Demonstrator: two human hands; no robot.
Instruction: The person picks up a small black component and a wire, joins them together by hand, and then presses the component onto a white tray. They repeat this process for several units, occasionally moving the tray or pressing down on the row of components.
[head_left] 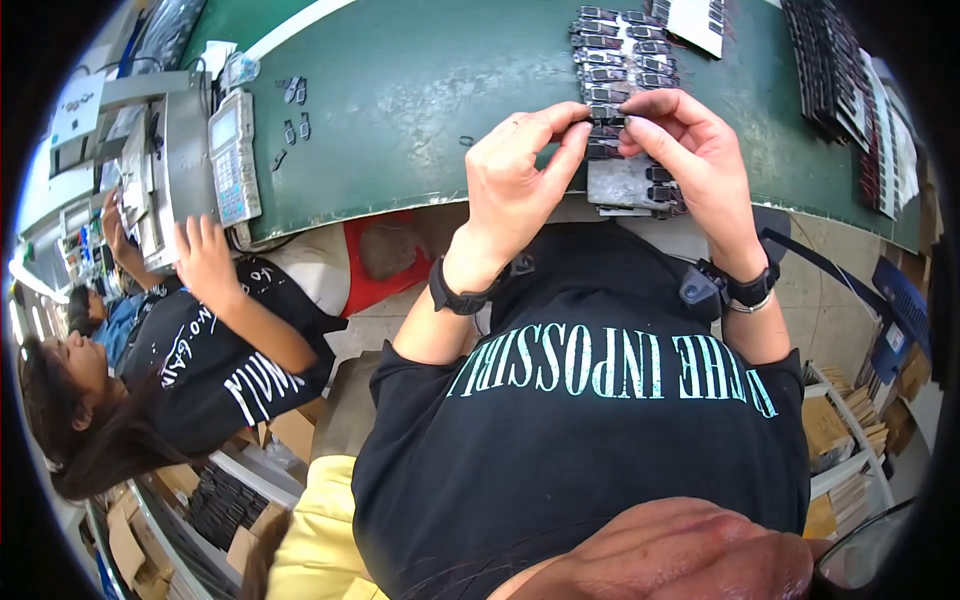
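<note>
My left hand (pixel 515 172) and my right hand (pixel 695 148) meet over a pale board (pixel 622 183) near the table's front edge. Thumb and forefinger of each hand pinch opposite ends of a small black rectangular part (pixel 606 115). Its exact kind is too small to make out. Two columns of similar small dark parts (pixel 603 74) with thin wires run along the board away from me. A few more parts (pixel 660 192) lie at its near right, beside my right hand. Both wrists carry black straps with small devices.
The green tabletop (pixel 400 110) holds several loose small parts (pixel 290 130) at the left, next to a grey keypad device (pixel 233 160). A stack of black trays (pixel 825 70) stands at the right. On the left, a co-worker's hand (pixel 207 265) reaches over a machine.
</note>
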